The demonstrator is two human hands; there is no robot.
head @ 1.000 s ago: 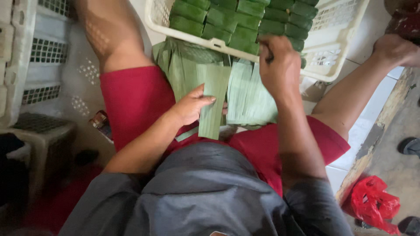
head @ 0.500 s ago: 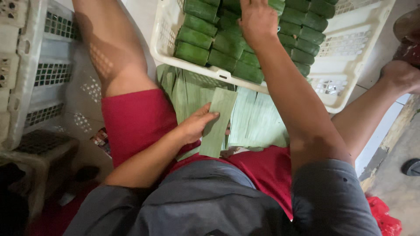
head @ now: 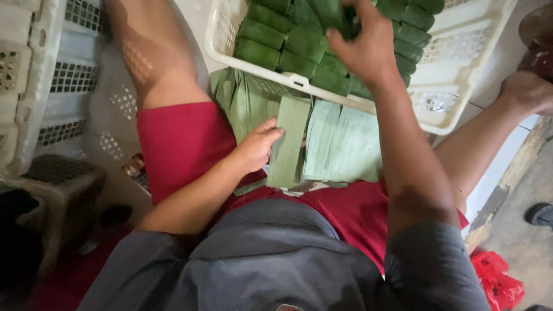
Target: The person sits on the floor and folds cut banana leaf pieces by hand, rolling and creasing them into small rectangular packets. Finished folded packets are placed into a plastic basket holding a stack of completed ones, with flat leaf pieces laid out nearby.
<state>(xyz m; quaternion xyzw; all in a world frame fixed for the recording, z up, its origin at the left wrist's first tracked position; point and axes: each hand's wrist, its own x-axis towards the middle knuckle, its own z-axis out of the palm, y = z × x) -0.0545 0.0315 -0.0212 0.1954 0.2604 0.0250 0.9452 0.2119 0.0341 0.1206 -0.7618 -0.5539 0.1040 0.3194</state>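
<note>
Left hand [head: 257, 148]: fingers curled on a folded leaf strip [head: 288, 141] — gripping its edge.
Right hand [head: 362, 43]: closed over green leaf-wrapped parcels [head: 275, 43] in the white crate [head: 461, 109].

Leaf-wrapped rectangular parcels [head: 276, 55]: dark green
Flat leaf strips [head: 340, 144]: pale green
Latticed plastic basket [head: 461, 75]: cream
Cloth shorts [head: 178, 144]: red

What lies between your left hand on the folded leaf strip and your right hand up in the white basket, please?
In the head view, between the left hand and the right hand lie the basket's near rim and rows of green leaf-wrapped bundles.
</note>
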